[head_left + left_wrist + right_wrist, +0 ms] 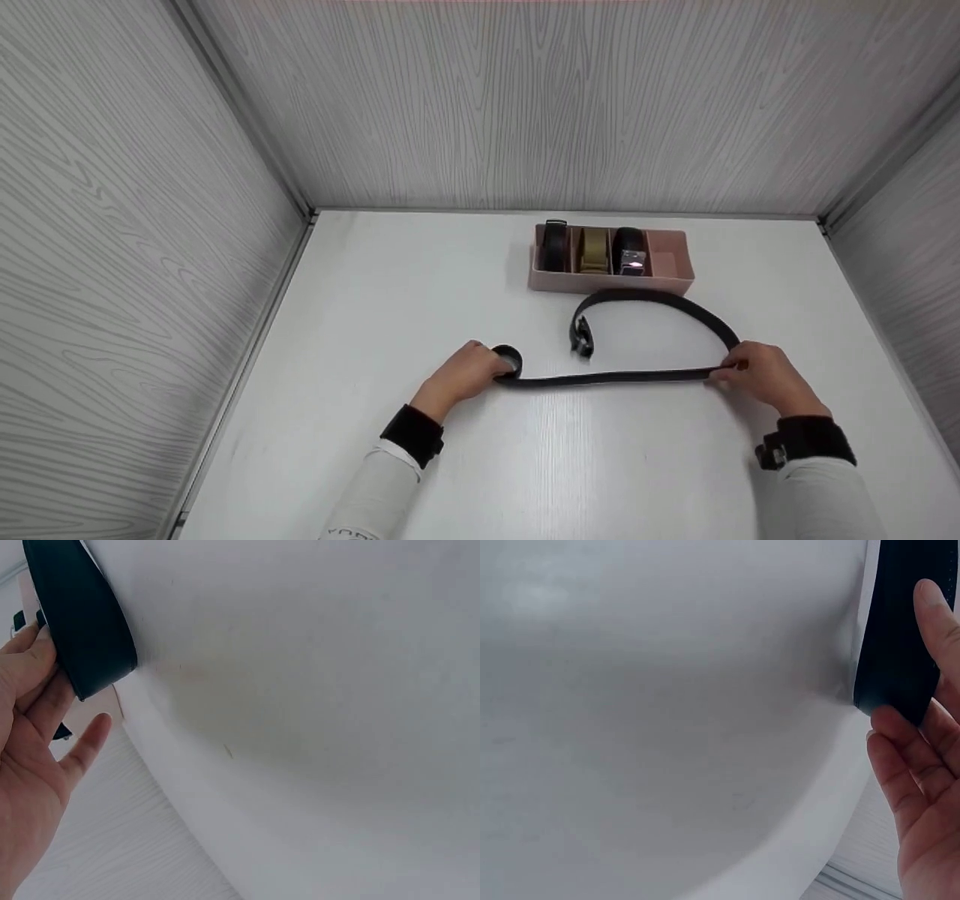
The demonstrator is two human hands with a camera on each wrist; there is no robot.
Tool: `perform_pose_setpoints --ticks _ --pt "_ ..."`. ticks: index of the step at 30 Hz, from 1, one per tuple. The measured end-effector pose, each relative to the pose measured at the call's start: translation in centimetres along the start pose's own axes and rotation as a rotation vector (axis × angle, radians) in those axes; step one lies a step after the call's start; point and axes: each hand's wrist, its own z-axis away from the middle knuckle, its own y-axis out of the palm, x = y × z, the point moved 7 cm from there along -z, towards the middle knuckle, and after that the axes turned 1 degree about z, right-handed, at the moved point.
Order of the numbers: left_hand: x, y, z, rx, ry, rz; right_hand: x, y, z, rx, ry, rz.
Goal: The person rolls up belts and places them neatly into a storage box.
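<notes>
Lengthwise, the long, flat black belt (615, 377) runs nearly straight from side to side between the fingers, its left end coiled and pinched by the left hand (466, 371), its strap clamped between the right hand's (769, 376) thumb and fingers. From the right fingers it arcs away and back leftward to a dark buckle (583, 339) pointing toward the person. Farther off than both hands' fingers, a pink four-compartment box (555, 281) holding three rolled belts (595, 251) stands on the white tabletop (360, 300).
</notes>
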Motion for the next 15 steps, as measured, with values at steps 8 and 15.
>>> perform_pose_setpoints --ticks 8,15 --pt "0.07 -0.17 -0.09 0.011 -0.028 0.125 -0.18 -0.01 0.24 0.011 0.07 -0.022" --pt "0.64 -0.05 0.21 0.036 -0.062 0.242 -0.35 -0.04 0.13 0.021 0.106 -0.004"
